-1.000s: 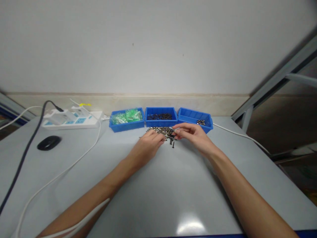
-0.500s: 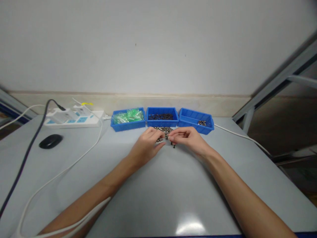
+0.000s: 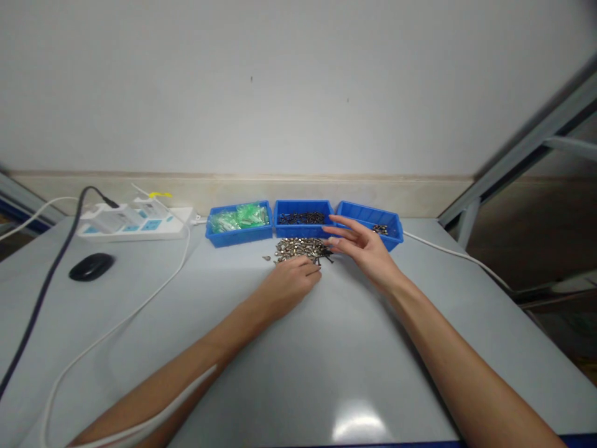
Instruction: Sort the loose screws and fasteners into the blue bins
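My left hand [image 3: 293, 283] is at the near edge of a heap of small shiny metal pieces [image 3: 298, 247]. Its fingers are curled together, and whatever is between the fingertips is hidden. My right hand [image 3: 361, 249] hovers just right of the heap, fingers spread and holding nothing visible. A few dark screws [image 3: 325, 256] lie at the heap's right side, below the right fingertips. Behind the heap, the middle blue bin [image 3: 305, 231] contains many small dark screws [image 3: 302, 218]. Partly behind my right hand, the right blue bin [image 3: 368, 213] has a few metal pieces [image 3: 380, 229].
The left blue bin [image 3: 240, 238] contains clear and green plastic packets [image 3: 237, 218]. A power strip [image 3: 135, 234] with plugs and a black mouse [image 3: 91, 267] sit on the left. A white cable [image 3: 125, 320] runs across the table to my left forearm. A wall stands behind.
My hands have moved apart. The right hand has opened and risen slightly to the right; the left has lowered toward the table with curled fingers. More of the heap shows now.
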`<state>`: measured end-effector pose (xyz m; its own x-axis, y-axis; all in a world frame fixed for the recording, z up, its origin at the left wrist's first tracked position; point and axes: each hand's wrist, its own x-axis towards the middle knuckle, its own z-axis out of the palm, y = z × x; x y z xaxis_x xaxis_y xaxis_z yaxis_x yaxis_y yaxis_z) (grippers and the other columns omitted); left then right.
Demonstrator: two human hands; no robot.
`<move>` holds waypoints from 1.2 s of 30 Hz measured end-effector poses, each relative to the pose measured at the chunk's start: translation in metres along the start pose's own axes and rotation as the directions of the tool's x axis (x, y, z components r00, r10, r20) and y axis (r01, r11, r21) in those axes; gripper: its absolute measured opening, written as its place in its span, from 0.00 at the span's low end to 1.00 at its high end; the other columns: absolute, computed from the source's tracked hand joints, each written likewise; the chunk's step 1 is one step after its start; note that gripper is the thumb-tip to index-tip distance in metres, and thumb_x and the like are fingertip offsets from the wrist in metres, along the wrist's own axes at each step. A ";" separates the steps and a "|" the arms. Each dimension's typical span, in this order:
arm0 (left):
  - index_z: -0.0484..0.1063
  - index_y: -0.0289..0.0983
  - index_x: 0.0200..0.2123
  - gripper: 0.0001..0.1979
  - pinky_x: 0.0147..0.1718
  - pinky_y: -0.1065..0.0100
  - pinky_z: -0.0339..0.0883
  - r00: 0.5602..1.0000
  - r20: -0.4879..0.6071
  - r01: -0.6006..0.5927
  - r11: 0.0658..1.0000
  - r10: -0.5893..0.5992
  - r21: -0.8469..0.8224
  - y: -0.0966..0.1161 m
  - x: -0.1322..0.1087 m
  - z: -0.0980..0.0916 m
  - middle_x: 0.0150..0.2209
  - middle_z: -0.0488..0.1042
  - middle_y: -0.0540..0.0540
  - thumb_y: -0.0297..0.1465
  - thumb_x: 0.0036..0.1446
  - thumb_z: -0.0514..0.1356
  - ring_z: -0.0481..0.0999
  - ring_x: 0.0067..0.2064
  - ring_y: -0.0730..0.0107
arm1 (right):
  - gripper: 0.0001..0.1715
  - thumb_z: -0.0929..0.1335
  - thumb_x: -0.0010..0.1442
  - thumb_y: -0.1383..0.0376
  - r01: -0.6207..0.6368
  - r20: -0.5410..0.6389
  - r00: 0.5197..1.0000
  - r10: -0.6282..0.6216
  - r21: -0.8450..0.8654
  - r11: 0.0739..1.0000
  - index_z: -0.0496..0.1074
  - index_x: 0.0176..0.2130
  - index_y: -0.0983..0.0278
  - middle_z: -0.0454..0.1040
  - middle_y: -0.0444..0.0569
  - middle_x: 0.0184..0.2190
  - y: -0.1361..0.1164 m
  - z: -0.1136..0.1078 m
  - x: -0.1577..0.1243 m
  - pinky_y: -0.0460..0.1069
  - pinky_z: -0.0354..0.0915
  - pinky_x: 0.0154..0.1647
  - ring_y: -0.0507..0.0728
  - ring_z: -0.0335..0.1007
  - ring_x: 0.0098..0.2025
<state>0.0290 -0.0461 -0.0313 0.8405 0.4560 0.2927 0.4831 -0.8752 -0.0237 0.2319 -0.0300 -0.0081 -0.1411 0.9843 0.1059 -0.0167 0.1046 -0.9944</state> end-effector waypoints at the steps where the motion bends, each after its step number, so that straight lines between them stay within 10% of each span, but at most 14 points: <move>1: 0.75 0.32 0.41 0.09 0.45 0.62 0.70 1.000 0.005 0.020 1.000 -0.020 -0.003 -0.002 -0.002 -0.003 0.40 0.78 0.41 0.22 0.66 0.54 0.75 0.44 0.62 | 0.32 0.75 0.52 0.59 -0.004 -0.006 1.000 0.004 -0.002 1.000 0.70 0.56 0.56 0.77 0.53 0.52 0.000 -0.001 -0.001 0.59 0.70 0.53 0.61 0.77 0.49; 13: 0.74 0.36 0.38 0.08 0.40 0.62 0.69 0.975 -0.136 0.164 0.981 -0.177 -0.101 -0.006 -0.011 -0.005 0.37 0.79 0.46 0.21 0.62 0.56 0.77 0.39 0.62 | 0.27 0.75 0.51 0.60 -0.014 -0.031 0.999 0.014 -0.022 1.000 0.74 0.51 0.59 0.79 0.53 0.47 0.005 -0.001 -0.003 0.54 0.71 0.44 0.57 0.77 0.40; 28: 0.70 0.36 0.34 0.07 0.35 0.70 0.70 0.764 -0.420 0.227 0.813 -0.490 -0.536 -0.001 -0.009 -0.019 0.32 0.75 0.49 0.21 0.53 0.63 0.74 0.32 0.72 | 0.16 0.76 0.52 0.59 -0.057 0.280 0.956 0.087 -0.115 0.992 0.80 0.41 0.64 0.81 0.50 0.32 0.002 0.003 -0.010 0.52 0.71 0.42 0.56 0.78 0.35; 36: 0.71 0.36 0.37 0.06 0.36 0.68 0.69 0.801 -0.391 0.239 0.842 -0.453 -0.484 0.000 -0.009 -0.020 0.34 0.76 0.47 0.24 0.55 0.63 0.75 0.35 0.69 | 0.12 0.77 0.50 0.59 -0.100 0.195 0.975 0.110 -0.059 0.993 0.81 0.33 0.65 0.81 0.50 0.26 -0.002 0.009 -0.009 0.53 0.72 0.40 0.56 0.77 0.31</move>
<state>0.0160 -0.0534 -0.0145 0.3590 0.6988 0.6187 0.4891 -0.7055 0.5130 0.2246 -0.0403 -0.0065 -0.3326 0.9430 -0.0060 0.0559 0.0134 -0.9983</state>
